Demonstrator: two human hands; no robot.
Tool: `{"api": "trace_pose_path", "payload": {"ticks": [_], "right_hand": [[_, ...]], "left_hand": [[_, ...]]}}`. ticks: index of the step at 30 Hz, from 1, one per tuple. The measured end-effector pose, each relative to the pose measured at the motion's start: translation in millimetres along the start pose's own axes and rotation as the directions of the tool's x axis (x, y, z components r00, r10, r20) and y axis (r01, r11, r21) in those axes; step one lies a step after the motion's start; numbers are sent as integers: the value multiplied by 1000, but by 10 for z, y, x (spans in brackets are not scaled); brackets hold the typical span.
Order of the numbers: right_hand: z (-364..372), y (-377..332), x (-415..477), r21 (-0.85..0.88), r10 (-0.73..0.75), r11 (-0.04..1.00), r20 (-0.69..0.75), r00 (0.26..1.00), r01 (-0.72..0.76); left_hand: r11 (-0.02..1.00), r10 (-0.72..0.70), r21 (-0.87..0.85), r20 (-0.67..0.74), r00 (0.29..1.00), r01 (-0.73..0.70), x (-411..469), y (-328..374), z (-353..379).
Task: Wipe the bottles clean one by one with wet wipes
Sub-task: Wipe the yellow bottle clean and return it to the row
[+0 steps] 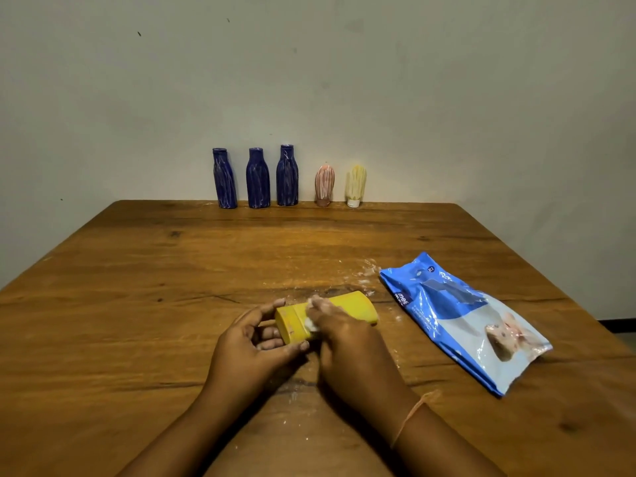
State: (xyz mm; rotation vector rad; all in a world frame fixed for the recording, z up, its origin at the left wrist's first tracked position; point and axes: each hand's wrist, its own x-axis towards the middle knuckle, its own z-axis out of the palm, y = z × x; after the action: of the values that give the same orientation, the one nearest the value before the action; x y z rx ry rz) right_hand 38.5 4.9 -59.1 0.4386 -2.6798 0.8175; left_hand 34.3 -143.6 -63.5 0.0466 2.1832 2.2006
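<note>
A yellow bottle [354, 306] lies on its side near the table's middle front. My left hand [251, 342] grips its cap end. My right hand [347, 339] lies over the bottle's body and presses a small white wet wipe [311, 323] against it. At the table's far edge, against the wall, stand three dark blue bottles [257, 179] streaked with white, a pink bottle [324, 184] and a pale yellow bottle [355, 184], both upside down on their caps and streaked too.
A blue pack of wet wipes [461, 318] lies flat to the right of my hands. White smears and crumbs [364, 273] mark the wooden table [137, 287] beyond the yellow bottle. A grey wall rises behind the table.
</note>
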Motion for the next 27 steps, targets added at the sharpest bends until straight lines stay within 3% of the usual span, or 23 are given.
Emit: {"api": "trace_pose_path", "payload": {"ticks": [5, 10, 14, 18, 23, 27], "right_hand": [[-205, 293, 81, -65, 215, 972, -132, 968, -225], [53, -159, -92, 16, 2, 1000, -87, 996, -1], [119, -218, -151, 72, -47, 996, -37, 998, 50], [-53, 188, -78, 36, 109, 994, -76, 991, -107], [-145, 300, 27, -34, 308, 948, -144, 941, -315], [57, -258, -114, 54, 122, 992, -85, 989, -118]], "left_hand": [[999, 27, 42, -15, 1000, -27, -12, 28, 13], [998, 31, 56, -14, 999, -30, -30, 35, 8], [999, 17, 37, -24, 1000, -16, -23, 21, -18], [999, -21, -43, -13, 1000, 20, -56, 68, 21], [1000, 7, -12, -17, 1000, -8, -50, 69, 24], [1000, 10, -7, -24, 1000, -10, -24, 23, 8]]}}
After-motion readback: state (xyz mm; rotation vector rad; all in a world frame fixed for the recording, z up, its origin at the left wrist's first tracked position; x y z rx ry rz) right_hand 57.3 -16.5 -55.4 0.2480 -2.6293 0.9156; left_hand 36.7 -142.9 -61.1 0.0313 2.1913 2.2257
